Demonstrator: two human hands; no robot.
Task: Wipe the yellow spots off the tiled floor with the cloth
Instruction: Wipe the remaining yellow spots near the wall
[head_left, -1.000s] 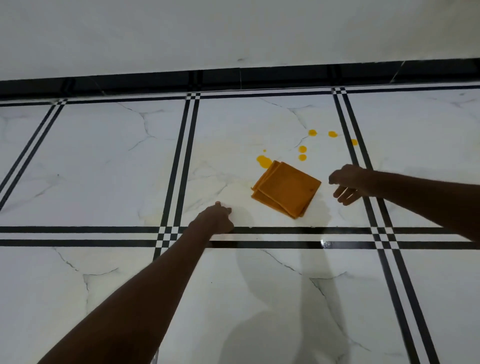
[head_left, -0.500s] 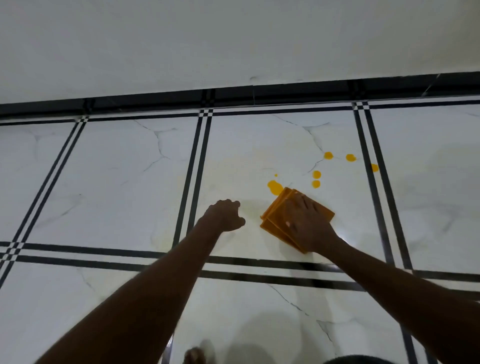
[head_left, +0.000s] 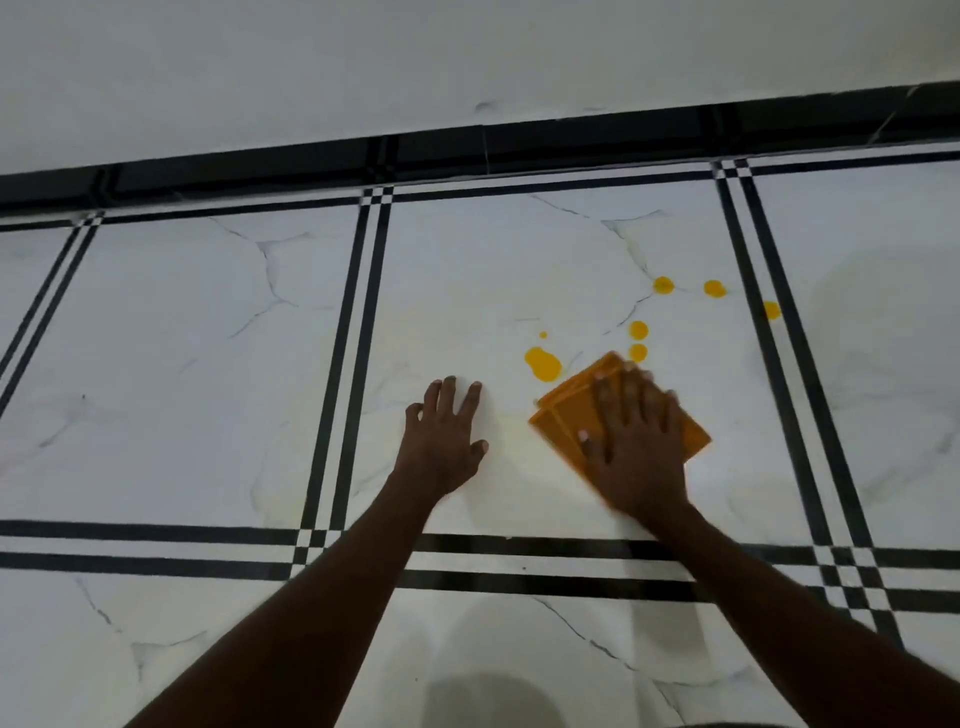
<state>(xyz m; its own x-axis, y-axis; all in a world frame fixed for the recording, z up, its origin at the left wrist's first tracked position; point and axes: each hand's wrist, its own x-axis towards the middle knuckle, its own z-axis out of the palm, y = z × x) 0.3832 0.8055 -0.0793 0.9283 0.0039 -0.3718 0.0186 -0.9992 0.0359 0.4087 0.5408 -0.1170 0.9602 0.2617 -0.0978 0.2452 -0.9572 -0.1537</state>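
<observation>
Four large white marble-look tiles of the tiled floor run across the far part of the view, split by double black stripes with small checkered squares where the stripes cross; another row of tiles lies nearer the camera. At 12 o'clock a black skirting band runs along the foot of a plain white wall.

One folded orange cloth lies flat on the middle tile, at about 1 o'clock from the frame's centre. It sits as a diamond, one corner towards 12 o'clock, with its stacked folded edges along the side facing 10 o'clock. It looks roughly square, so no long axis can be told.

Seven yellow spots are visible. The largest, a double blob, lies just beside the cloth's 11 o'clock edge, with a tiny dot beyond it. Two round spots stack just past the cloth's top corner, the nearer one almost touching it. Two more sit farther off towards 1 o'clock, and one lies on the black stripe at 2 o'clock.

Two bare hands are in view. The right hand presses flat on the cloth, fingers straight and spread wide, covering much of it. The left hand rests on the bare tile at 9 o'clock from the cloth, near it but apart, fingers spread and holding nothing.
</observation>
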